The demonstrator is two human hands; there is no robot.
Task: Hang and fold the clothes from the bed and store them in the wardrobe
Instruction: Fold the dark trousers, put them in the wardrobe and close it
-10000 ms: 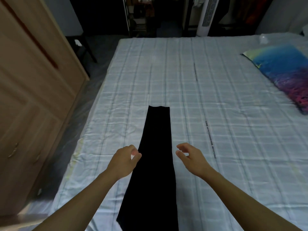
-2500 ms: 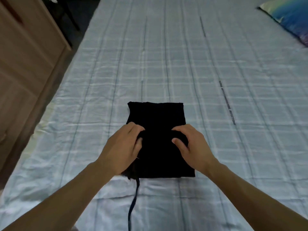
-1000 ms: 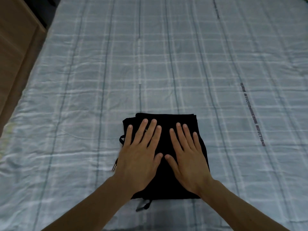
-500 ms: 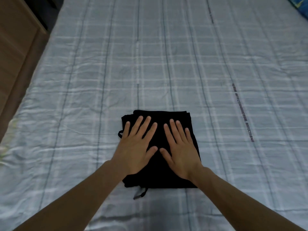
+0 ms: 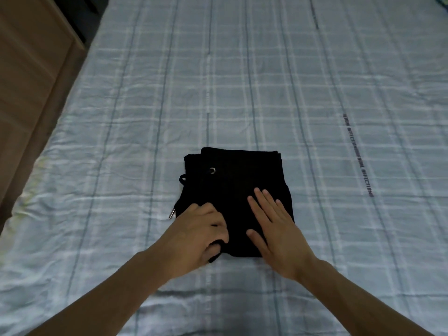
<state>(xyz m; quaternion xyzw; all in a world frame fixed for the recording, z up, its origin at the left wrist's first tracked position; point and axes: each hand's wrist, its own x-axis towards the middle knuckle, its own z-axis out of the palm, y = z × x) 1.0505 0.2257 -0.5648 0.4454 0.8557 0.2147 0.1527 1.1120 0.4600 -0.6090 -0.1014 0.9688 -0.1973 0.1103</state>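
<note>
Trousers [image 5: 236, 190], folded on the bed [image 5: 121, 141], lie under a flat, open right hand [image 5: 276, 229], while the left hand [image 5: 196, 236], flat a moment ago, now pinches their near corner.

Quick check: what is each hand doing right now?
Left hand: closed, its grip on the near-left corner of the folded black garment.
Right hand: open, flat on the garment.

So the folded pants [image 5: 237, 190] sit on the bed [image 5: 242, 81], near its front edge. Left hand [image 5: 196, 236] is on their near-left corner, right hand [image 5: 274, 229] flat on the near-right part. Drawstring [image 5: 178, 202] sticks out left. Wardrobe [image 5: 29, 69] stands left of the bed.
</note>
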